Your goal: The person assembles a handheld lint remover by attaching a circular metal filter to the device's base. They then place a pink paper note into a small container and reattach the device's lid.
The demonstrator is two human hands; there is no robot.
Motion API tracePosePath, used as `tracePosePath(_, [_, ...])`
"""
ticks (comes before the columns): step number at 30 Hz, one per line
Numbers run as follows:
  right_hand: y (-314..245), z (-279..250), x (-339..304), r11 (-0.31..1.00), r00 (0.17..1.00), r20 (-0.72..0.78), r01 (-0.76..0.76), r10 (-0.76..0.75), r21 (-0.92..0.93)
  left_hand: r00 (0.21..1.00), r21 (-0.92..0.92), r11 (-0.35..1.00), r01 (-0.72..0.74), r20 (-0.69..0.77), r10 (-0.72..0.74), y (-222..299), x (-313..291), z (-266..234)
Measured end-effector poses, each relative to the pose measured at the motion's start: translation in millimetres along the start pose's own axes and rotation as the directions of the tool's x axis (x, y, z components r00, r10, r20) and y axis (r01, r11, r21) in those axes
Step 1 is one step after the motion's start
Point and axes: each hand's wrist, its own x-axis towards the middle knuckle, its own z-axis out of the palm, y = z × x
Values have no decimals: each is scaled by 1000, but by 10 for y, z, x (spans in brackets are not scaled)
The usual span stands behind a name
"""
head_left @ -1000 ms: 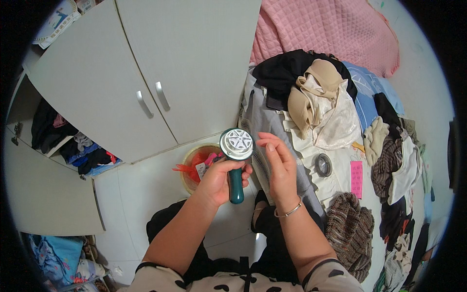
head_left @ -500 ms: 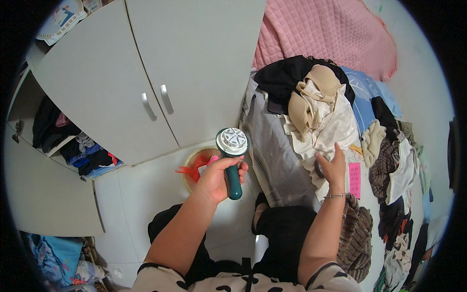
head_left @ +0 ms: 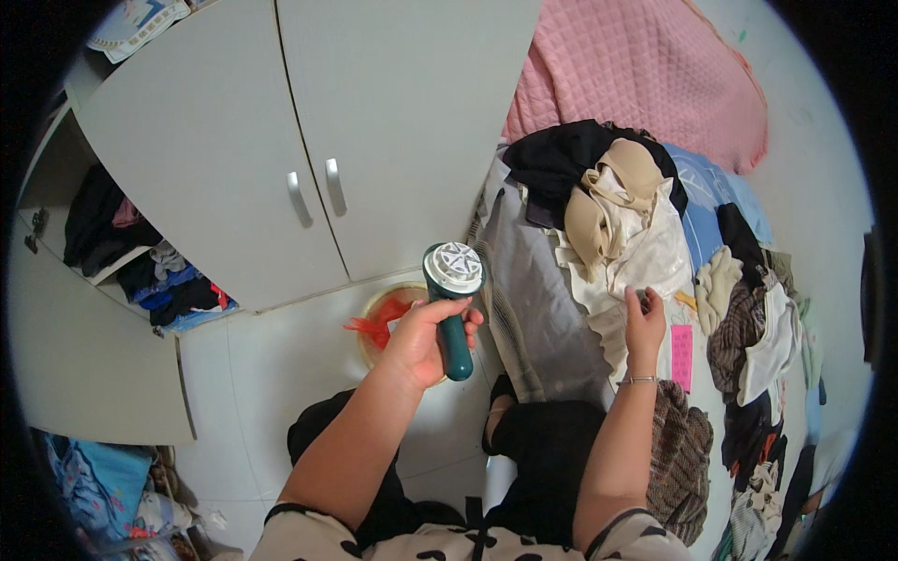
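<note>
My left hand (head_left: 423, 344) is wrapped round the dark green handle of a fabric shaver (head_left: 455, 271), held upright above the floor. Its round white head with spoke-like blades faces up. My right hand (head_left: 645, 323), a bracelet at its wrist, is raised over the bed's near edge with fingers curled inward. A small dark thing shows between its thumb and fingers, too hidden to name. Just beyond those fingertips lies a cream satin garment (head_left: 655, 262), with a beige bra (head_left: 629, 173) on top of it. Black clothing (head_left: 552, 154) is heaped behind them.
A bin (head_left: 374, 351) with a red plastic bag stands on the floor below my left hand. A pale wardrobe (head_left: 402, 122) rises ahead, and an open cupboard of clothes (head_left: 103, 234) is at left. Pink quilted bedding (head_left: 645, 75) and more clothes (head_left: 772, 337) cover the bed.
My right hand has turned and its fingers have curled; the dark round piece at its thumb is now mostly hidden. The left hand keeps its hold on the fabric shaver. The whole view has shifted slightly.
</note>
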Motion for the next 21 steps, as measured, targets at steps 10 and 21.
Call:
tracePosePath(10, [-1147,357,-660,98,577,803,-799,-153,593,1000,112,994,7,4,-8,-122,47,37])
tracePosePath(21, [-1291,439,-809,252,634,765,-727,-113,639,1000,154,988,-2,23,-1,-231,127,11])
